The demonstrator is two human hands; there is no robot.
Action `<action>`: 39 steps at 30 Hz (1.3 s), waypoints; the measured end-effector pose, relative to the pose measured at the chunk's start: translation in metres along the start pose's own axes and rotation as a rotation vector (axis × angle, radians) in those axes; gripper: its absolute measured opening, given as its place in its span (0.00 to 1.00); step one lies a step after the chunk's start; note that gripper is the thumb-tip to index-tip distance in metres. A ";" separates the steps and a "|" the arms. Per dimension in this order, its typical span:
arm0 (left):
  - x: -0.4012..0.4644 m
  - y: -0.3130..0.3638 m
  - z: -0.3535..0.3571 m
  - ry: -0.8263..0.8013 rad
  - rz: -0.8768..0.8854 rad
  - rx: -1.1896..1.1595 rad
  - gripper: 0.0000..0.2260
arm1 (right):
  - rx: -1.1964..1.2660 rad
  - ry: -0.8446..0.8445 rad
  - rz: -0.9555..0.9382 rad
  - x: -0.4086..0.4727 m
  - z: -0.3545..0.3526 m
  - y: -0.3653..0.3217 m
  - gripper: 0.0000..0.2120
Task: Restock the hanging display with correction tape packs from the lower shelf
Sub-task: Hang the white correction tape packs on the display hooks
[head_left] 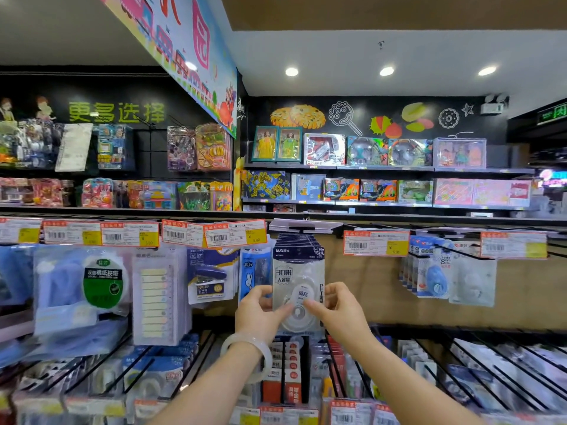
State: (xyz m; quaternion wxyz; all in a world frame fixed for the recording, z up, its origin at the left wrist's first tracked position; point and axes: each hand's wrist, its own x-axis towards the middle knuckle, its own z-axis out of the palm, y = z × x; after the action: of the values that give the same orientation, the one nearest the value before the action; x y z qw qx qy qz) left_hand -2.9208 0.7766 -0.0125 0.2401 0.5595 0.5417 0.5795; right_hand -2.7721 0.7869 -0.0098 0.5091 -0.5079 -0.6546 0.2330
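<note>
Closest to the camera, two bare forearms reach up and in from the bottom edge, and the left wrist wears a pale bangle. Under them sits the lower shelf with black wire dividers, packed with small stationery packs standing in rows, price labels along its front lip.

Both hands meet on the front correction tape pack. The left hand grips its left edge, thumb laid across the clear blister on the front, the other fingers curled behind. The right hand does the same from the right side — thumb on the front, fingers wrapped around the edge. So both hands are closed around that one pack, pinching its lower half.

The pack hangs upright, long axis vertical, printed face toward the camera, dark header card at the top and round tape blister at the bottom. It's the front one of a stack on the same hook — the dark tops of the others line up behind it.

Left of it hang rabbit-print packs, staplers, sticky tabs and green tape; to the right, blue correction tapes. Orange-and-yellow price tags run along the top rail.

Far back, toy boxes fill wall shelves under ceiling spotlights.
</note>
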 end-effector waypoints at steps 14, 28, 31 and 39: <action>-0.006 -0.009 -0.005 -0.039 -0.012 0.051 0.25 | -0.120 -0.010 0.034 -0.011 0.000 0.009 0.23; -0.075 0.008 0.007 -0.251 -0.081 0.951 0.25 | -0.739 -0.336 -0.069 -0.068 -0.048 0.011 0.24; -0.107 0.000 0.022 -0.325 0.033 1.163 0.19 | -0.824 -0.431 -0.101 -0.092 -0.057 0.023 0.20; -0.201 -0.023 0.067 -0.558 0.109 1.335 0.17 | -0.823 -0.612 -0.027 -0.168 -0.083 0.071 0.17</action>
State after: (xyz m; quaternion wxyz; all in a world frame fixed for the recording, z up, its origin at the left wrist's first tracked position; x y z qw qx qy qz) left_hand -2.8153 0.6296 -0.1253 -0.0525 0.7399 0.6701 -0.0278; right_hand -2.6721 0.6442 -0.1095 0.0547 -0.5663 -0.8177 0.0874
